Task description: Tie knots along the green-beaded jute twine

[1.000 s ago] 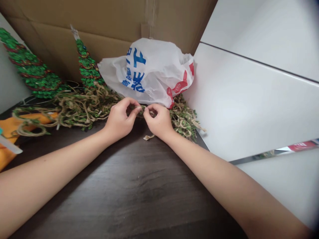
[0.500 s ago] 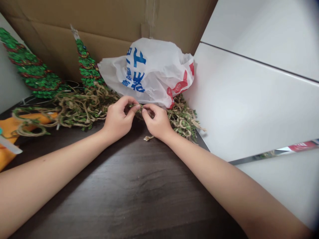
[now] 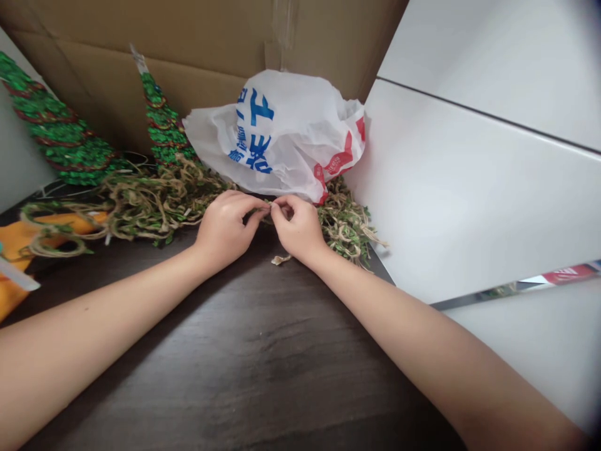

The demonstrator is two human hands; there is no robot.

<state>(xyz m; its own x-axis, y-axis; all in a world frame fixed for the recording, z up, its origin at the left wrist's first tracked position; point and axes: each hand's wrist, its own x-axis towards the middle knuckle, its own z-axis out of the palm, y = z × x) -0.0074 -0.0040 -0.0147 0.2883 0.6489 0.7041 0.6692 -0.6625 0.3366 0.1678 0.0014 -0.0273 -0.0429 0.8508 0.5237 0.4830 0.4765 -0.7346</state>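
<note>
A tangle of jute twine with small green leaves (image 3: 154,203) lies along the back of the dark wooden table (image 3: 244,363). My left hand (image 3: 224,227) and my right hand (image 3: 297,227) meet at its middle, fingertips nearly touching. Both pinch the same strand of leafy twine between thumb and fingers. A small scrap of twine (image 3: 280,259) lies on the table just below my right hand.
A crumpled white plastic bag (image 3: 282,134) with blue and red print sits behind my hands. Two green glitter cone trees (image 3: 56,131) (image 3: 162,122) stand at the left, before a cardboard box (image 3: 201,50). White panels (image 3: 469,181) wall the right side. An orange object (image 3: 14,244) lies far left.
My fingers have shifted slightly on the twine, and the fingertips of both hands have drawn closer together. Nothing else has moved.
</note>
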